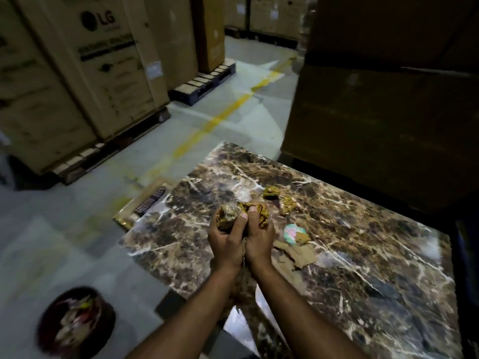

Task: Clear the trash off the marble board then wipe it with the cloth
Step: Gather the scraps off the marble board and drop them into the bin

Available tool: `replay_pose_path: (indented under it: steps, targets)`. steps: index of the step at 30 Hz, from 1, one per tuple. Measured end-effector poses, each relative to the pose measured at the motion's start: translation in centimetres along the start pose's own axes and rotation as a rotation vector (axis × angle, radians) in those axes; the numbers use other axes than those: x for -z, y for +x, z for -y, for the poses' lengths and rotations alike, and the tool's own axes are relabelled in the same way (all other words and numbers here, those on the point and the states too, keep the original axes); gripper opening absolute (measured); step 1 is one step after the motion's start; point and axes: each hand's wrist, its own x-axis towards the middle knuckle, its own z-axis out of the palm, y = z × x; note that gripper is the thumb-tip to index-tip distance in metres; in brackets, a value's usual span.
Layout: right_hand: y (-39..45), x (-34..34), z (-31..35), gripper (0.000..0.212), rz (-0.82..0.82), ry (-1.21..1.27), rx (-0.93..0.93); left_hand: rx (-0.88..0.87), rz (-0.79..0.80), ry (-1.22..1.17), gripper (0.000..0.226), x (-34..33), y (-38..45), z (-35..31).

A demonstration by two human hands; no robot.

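Observation:
The brown, white-veined marble board (363,255) fills the right half of the view. Over its left part, my left hand (225,242) grips a crumpled gold and clear wrapper (229,212). My right hand (259,242) grips another crumpled gold wrapper (261,211) right beside it; the two hands touch. More trash lies on the board: two gold wrappers (271,192) (287,206), a white, pink and green packet (293,233) and torn brown cardboard pieces (298,257). No cloth shows in this view.
A dark round bin (75,322) with trash in it stands on the floor at lower left. Flat cardboard with a dark strip (150,203) lies by the board's left edge. Large cartons on pallets (85,73) line the left; dark cartons (388,99) rise behind the board.

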Motion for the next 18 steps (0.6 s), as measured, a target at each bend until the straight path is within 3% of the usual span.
replay_pose_path:
  steps: [4, 7, 12, 18]
  targets:
    - [-2.9, -7.0, -0.9, 0.024, 0.143, -0.007, -0.045, -0.024, -0.194, -0.044, 0.052, 6.7, 2.1, -2.0]
    - [-6.0, -13.0, -1.7, 0.025, 0.263, 0.026, -0.055, -0.048, -0.304, -0.093, 0.041, 12.5, 4.0, -3.7]
    - [-13.9, -24.7, -4.7, 0.04, 0.419, -0.041, -0.099, -0.074, -0.546, -0.087, 0.086, 26.2, 6.7, -5.6]
    - [-23.6, -37.1, -9.2, 0.009, 0.57, -0.092, -0.147, -0.032, -0.726, -0.054, 0.078, 42.5, 8.9, -6.5]
